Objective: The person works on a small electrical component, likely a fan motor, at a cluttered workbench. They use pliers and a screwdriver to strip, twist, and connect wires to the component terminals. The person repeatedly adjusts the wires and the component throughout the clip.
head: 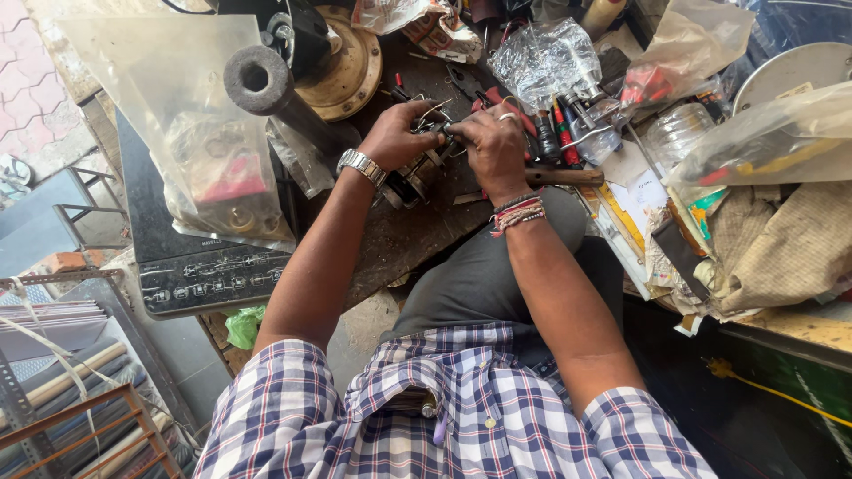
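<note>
On bench | L hand (397,135) + R hand (491,142) both clamped round small motor part (417,173)

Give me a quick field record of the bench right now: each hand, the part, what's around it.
left hand: closed around the small metal assembly, wristwatch on wrist
right hand: gripping the same assembly from the other side, ring on a finger, thread bands on wrist
surface: dark cluttered workbench
nearby: wooden handle by right wrist; screwdrivers; induction cooktop; plastic bag
</note>
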